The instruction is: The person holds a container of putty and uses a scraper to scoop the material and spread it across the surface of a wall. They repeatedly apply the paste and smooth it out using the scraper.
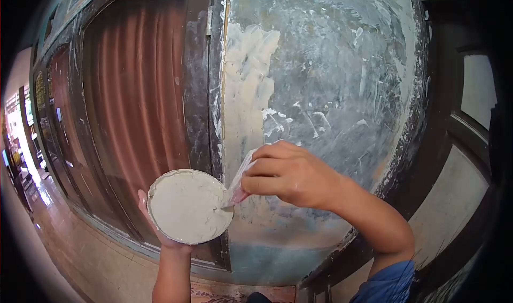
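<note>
My left hand [156, 229] supports a round tub or lid [191, 243] from below and the left side, its fingers mostly hidden behind it. Smooth off-white putty [184, 206] fills it nearly to the rim, with ridges at the right. My right hand [294, 177] pinches a putty knife [228, 202]. Its blade tip touches the putty at the tub's right edge. Whitish, plastic-like material [243, 166] shows around the handle, partly covered by my fingers. Behind the hands stands a grey, patchy wall [331, 78] with a cream putty strip [246, 89] down its left side.
At left is a dark-framed window [197, 73] with a reddish-brown curtain [136, 89] behind the glass. A dark panelled door [446, 105] stands at right. Tiled floor [101, 255] runs along the left, and a patterned mat [214, 293] lies at the wall's foot.
</note>
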